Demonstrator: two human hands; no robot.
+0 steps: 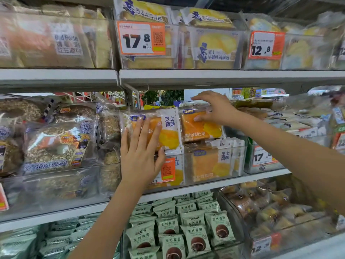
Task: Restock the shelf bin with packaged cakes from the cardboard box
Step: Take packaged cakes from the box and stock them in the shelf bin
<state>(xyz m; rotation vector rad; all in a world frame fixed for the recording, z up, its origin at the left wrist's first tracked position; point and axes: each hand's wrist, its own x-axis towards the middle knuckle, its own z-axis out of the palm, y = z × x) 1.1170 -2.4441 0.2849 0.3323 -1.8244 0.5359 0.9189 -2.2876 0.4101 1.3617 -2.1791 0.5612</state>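
Now: left hand (142,146) flat, fingers straight, pressing left cake (158,130) atop bin (214,165) | right hand (214,107) curled over right cake (200,128), thumb on its face | shelf (205,77) edge close above knuckles.

1. White metal shelving (205,76) fills the view in stacked tiers, joined by an upright post (128,99) near the middle.
2. Orange price tags (141,39) hang on the clear bin fronts of the top tier, reading 17.8 and 12.8.
3. Left of centre, round seeded breads in bags (56,144) crowd the middle tier.
4. The bottom tier carries pale green snack packets (186,221).
5. Through the gap behind the middle tier, green foliage (162,97) and a further stocked aisle (261,93) show, brightly lit.
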